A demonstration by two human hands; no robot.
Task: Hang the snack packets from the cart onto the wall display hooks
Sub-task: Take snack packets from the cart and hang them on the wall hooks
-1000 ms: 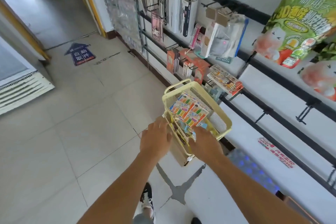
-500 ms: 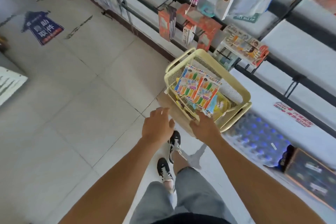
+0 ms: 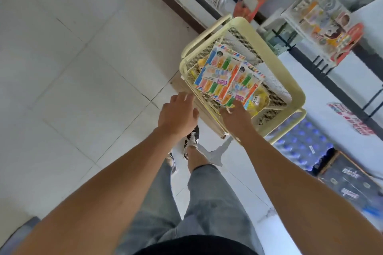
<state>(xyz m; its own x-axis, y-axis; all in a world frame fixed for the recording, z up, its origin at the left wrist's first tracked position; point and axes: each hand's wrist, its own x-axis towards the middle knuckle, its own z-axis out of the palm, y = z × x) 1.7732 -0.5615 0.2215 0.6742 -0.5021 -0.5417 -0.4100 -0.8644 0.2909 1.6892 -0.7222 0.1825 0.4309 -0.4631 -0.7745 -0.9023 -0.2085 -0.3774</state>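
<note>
The task is judged to be at an early pick-up stage. The snack packets lie stacked in the top basket of the yellow mesh cart, with two colourful packets overlapping on top and yellow packets partly visible beneath them. None of these is lifted clear of the basket.

The right hand reaches over the near edge of the cart basket and touches the lower edge of the top packets. Its fingers are hidden under the packets, so whether it pinches a packet cannot be told. The left hand hovers just beside the near left corner of the cart, fingers loosely spread, holding nothing.

The wall display beyond the far edge of the cart carries hanging goods, and a black hook on the right appears bare. Remaining work, as judged: lift a packet, carry it to a free hook, thread its hang-hole, and repeat until the basket holds no packets.
</note>
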